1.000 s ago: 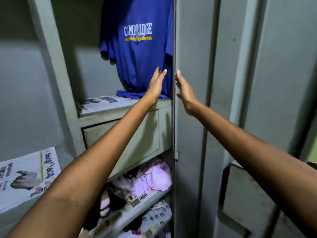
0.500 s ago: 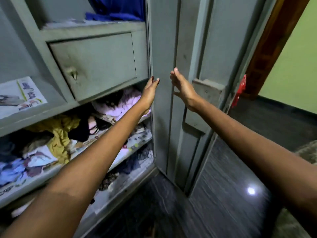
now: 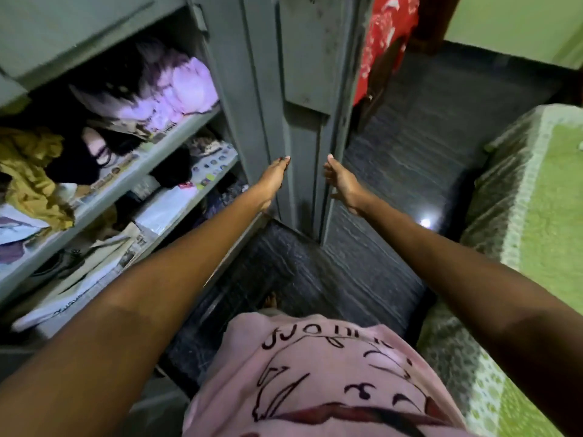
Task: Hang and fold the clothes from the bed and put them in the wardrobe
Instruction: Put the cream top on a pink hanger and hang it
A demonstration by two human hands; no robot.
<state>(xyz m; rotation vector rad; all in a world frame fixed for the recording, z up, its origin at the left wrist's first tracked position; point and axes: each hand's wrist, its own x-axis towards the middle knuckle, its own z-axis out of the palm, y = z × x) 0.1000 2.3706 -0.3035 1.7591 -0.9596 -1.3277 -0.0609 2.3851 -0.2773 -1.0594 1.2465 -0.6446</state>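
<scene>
1. Head view: left hand and right hand flat against wardrobe door, fingers straight, together, clamped on nothing.
2. Risk, as a judgement: pinched fingertips at door edge if swung shut fast.
3. Door upright, long axis vertical, edge facing near.
4. Wardrobe shelves left, stuffed with clothes; bed right.

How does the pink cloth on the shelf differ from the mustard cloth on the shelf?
The pink cloth is pale and lies near the door; the mustard cloth is dark yellow and lies far left. The pink cloth stays on its shelf; the mustard cloth hangs down over the shelf edge. Both are crumpled, not folded.
</scene>
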